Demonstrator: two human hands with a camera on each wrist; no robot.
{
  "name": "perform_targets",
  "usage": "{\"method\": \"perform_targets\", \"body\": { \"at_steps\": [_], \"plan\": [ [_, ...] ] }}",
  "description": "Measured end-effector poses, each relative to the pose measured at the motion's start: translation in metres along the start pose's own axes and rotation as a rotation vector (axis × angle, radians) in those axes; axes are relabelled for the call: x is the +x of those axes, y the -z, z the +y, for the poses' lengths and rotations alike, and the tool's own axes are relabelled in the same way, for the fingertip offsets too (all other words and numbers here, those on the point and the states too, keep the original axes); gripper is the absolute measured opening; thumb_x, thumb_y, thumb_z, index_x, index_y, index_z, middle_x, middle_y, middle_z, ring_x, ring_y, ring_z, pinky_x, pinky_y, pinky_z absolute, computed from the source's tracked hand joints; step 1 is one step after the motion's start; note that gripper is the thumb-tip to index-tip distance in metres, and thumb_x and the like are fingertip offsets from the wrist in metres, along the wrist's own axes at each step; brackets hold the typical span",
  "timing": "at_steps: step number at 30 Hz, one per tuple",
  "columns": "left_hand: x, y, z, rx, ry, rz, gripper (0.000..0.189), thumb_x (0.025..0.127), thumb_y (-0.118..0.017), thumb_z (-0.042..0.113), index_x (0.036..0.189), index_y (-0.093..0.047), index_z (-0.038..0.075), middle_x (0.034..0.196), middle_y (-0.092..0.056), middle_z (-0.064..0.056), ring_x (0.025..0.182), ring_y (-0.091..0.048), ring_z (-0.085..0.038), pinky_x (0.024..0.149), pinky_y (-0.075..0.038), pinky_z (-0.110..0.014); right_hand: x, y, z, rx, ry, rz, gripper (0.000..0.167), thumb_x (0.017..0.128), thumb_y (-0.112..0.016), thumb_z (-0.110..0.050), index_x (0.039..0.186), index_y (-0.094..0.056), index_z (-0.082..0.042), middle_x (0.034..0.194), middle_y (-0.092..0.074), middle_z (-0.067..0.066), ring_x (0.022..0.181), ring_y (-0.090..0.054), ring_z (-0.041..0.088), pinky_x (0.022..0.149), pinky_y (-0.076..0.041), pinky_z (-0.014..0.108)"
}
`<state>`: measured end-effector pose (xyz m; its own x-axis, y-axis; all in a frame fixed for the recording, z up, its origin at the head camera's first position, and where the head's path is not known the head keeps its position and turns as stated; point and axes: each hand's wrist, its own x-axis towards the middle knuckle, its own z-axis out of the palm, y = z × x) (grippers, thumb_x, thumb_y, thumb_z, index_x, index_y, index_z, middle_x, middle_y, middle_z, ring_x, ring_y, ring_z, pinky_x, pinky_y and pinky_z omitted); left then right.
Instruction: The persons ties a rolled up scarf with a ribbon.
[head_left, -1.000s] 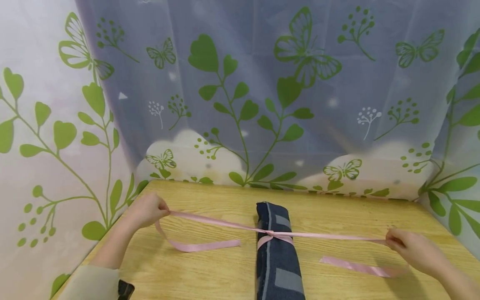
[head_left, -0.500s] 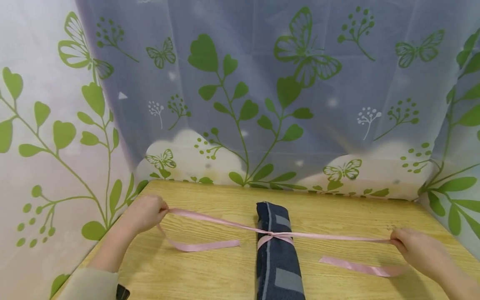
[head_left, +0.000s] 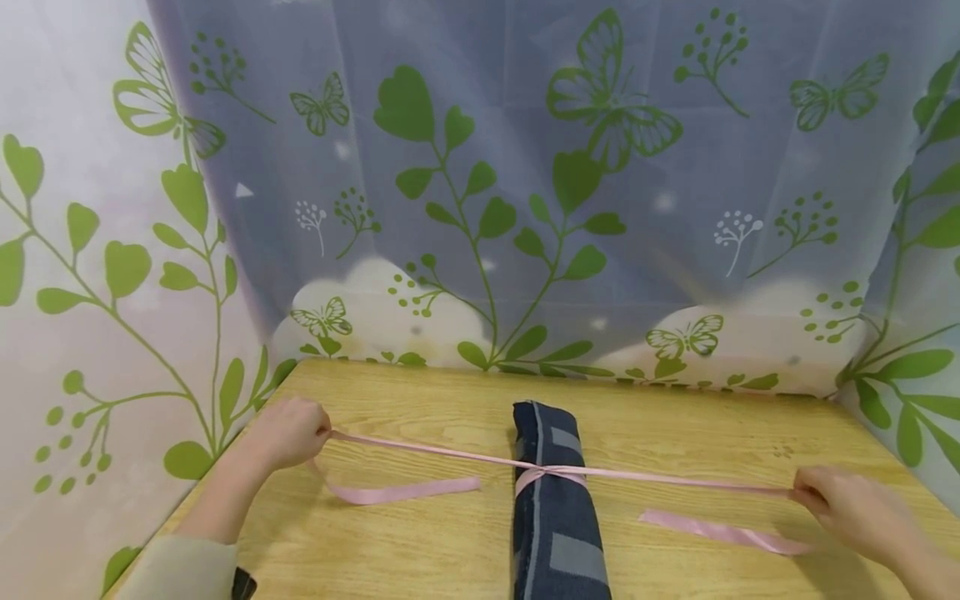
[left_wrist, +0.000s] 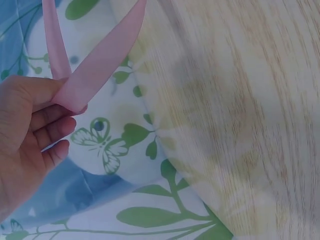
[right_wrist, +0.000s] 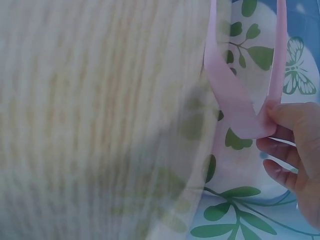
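A rolled dark blue cloth bundle (head_left: 558, 517) with grey patches lies lengthwise on the table, bound round its middle by a pink ribbon (head_left: 675, 479). The ribbon crosses on top of the bundle and runs taut out to both sides. On the left, my left hand (head_left: 291, 432) pinches one length between thumb and finger, as the left wrist view shows, and the spare end curls down to the table. Out to the right, my right hand (head_left: 855, 508) pinches the other length, its loose end lying on the wood. Neither hand touches the bundle.
The wood-grain table (head_left: 420, 550) meets a patterned curtain (head_left: 465, 317) with green leaves and butterflies at its back and left edges. A small dark object (head_left: 243, 583) shows beside the left sleeve (head_left: 187, 567).
My right hand has moved a little outward and down. My left hand has shifted slightly left and lower, and the ribbon between them is straighter and tighter.
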<state>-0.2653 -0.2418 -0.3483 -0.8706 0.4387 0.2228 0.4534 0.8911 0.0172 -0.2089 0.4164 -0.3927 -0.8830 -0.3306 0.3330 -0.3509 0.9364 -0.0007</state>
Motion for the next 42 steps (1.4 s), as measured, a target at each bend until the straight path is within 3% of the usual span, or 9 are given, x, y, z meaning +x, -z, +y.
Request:
{"method": "perform_targets", "body": {
  "at_steps": [3, 8, 14, 33, 38, 42],
  "plan": [
    [0.000, -0.001, 0.000, -0.009, 0.015, -0.018, 0.021, 0.076, -0.060, 0.003, 0.060, -0.066, 0.015, 0.064, -0.061, 0.003, 0.054, -0.052, -0.013, 0.047, -0.041, -0.030, -0.002, 0.000, 0.002, -0.003, -0.011, -0.025, 0.028, 0.076, -0.073, -0.009, 0.067, -0.050, -0.024, 0.058, -0.036, -0.018, 0.050, -0.029, -0.002, 0.046, -0.026, 0.022],
    [0.001, -0.002, 0.000, -0.013, 0.045, -0.039, 0.022, 0.074, -0.058, 0.002, 0.057, -0.063, 0.015, 0.059, -0.055, 0.004, 0.051, -0.045, -0.012, 0.044, -0.037, -0.029, -0.004, -0.001, 0.005, 0.000, 0.029, 0.018, 0.035, 0.072, -0.075, -0.007, 0.065, -0.045, -0.024, 0.056, -0.024, -0.016, 0.049, -0.023, -0.003, 0.046, -0.022, 0.020],
    [0.003, -0.008, 0.000, -0.002, 0.043, -0.040, 0.021, 0.070, -0.059, 0.001, 0.055, -0.062, 0.015, 0.055, -0.051, 0.004, 0.049, -0.042, -0.013, 0.043, -0.036, -0.029, -0.009, 0.000, 0.008, -0.015, -0.035, -0.078, 0.034, 0.077, -0.072, -0.013, 0.065, -0.043, -0.025, 0.055, -0.025, -0.014, 0.048, -0.025, -0.001, 0.046, -0.022, 0.021],
    [0.006, -0.015, 0.001, -0.022, 0.085, -0.070, 0.024, 0.073, -0.061, 0.000, 0.053, -0.060, 0.013, 0.055, -0.049, 0.004, 0.051, -0.044, -0.012, 0.044, -0.036, -0.027, -0.016, 0.001, 0.017, 0.098, 0.002, -0.196, 0.020, 0.083, -0.066, -0.013, 0.071, -0.053, -0.022, 0.058, -0.040, -0.018, 0.049, -0.033, -0.003, 0.044, -0.029, 0.020],
    [0.005, -0.015, -0.002, -0.072, 0.026, -0.065, 0.026, 0.076, -0.062, 0.002, 0.053, -0.061, 0.013, 0.052, -0.048, 0.006, 0.049, -0.040, -0.010, 0.044, -0.035, -0.025, -0.018, -0.001, 0.018, 0.123, 0.010, -0.186, 0.019, 0.083, -0.065, -0.010, 0.072, -0.054, -0.020, 0.058, -0.040, -0.018, 0.049, -0.033, -0.004, 0.043, -0.030, 0.020],
    [0.000, -0.013, -0.007, -0.099, -0.043, -0.042, 0.021, 0.077, -0.065, 0.002, 0.058, -0.066, 0.011, 0.058, -0.059, 0.005, 0.051, -0.051, -0.010, 0.049, -0.043, -0.027, -0.014, -0.002, 0.015, 0.140, 0.005, -0.214, 0.016, 0.084, -0.065, -0.010, 0.073, -0.056, -0.018, 0.059, -0.043, -0.017, 0.051, -0.034, -0.003, 0.045, -0.031, 0.021]
  ]
}}
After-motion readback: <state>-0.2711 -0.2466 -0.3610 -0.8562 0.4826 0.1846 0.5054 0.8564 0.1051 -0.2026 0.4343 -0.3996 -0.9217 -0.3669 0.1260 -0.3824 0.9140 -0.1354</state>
